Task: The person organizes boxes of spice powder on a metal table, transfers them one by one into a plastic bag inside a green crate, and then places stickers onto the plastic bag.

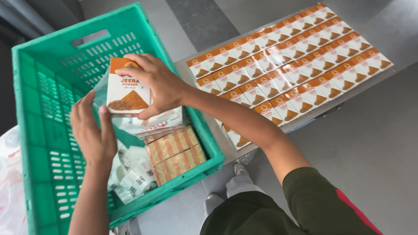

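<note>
crate [48, 143]: bottom corner cut off | spice box [127, 89]: right edge behind fingers [137, 69] | sachets [130, 178]: print illegible
</note>
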